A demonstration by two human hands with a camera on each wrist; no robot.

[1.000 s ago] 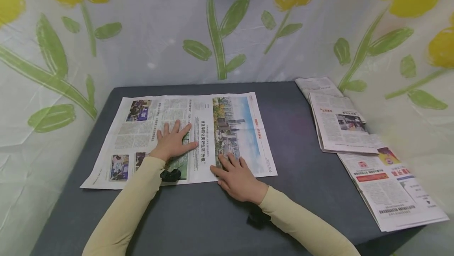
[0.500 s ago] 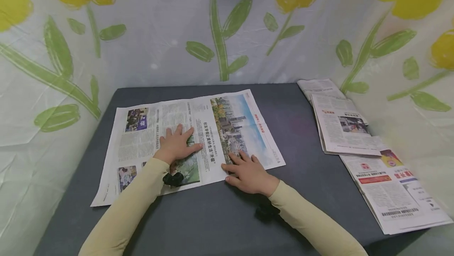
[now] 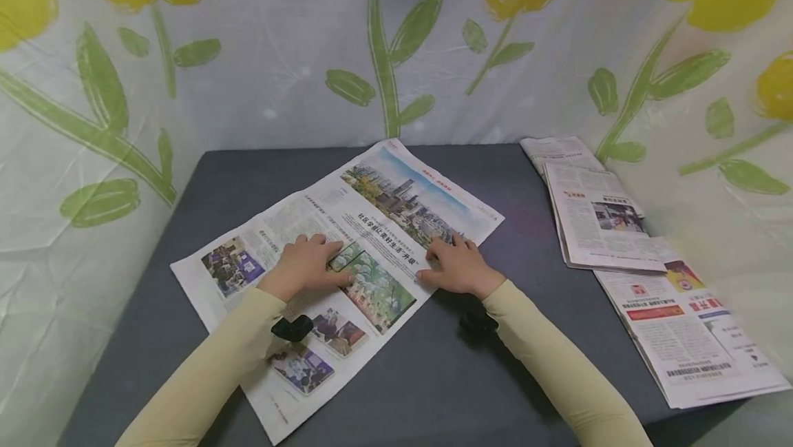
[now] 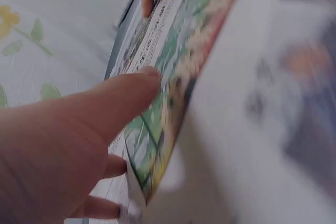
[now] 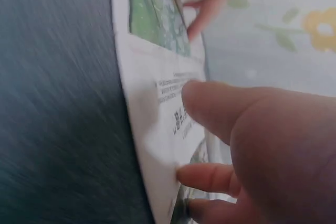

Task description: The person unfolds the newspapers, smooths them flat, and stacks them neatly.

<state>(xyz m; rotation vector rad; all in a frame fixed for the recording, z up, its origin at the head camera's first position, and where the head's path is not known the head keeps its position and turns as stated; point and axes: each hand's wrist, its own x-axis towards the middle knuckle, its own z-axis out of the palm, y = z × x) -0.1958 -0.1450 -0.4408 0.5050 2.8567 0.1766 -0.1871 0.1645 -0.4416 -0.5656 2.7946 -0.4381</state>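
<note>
A newspaper (image 3: 390, 244) lies slantwise on the dark grey table, its city photo toward the far right and smaller photos at the near left. My left hand (image 3: 305, 268) rests on its middle beside a green photo, fingers spread and slightly bent. On the right, near the paper's right edge, my right hand (image 3: 461, 264) touches the sheet with its thumb and fingertips. In the left wrist view the left thumb (image 4: 131, 90) lies over the green photo. The right wrist view has the right thumb (image 5: 210, 103) just over the printed headline.
Several folded newspapers (image 3: 607, 226) lie overlapping along the table's right side, the nearest one (image 3: 688, 337) reaching past its edge. A curtain (image 3: 266, 75) printed with yellow flowers surrounds the dark grey table (image 3: 372, 406) at the back and sides.
The newspaper has turned counterclockwise under both hands, its right end swinging away and its left end coming nearer. My right hand has moved right and away, its fingers now more bent.
</note>
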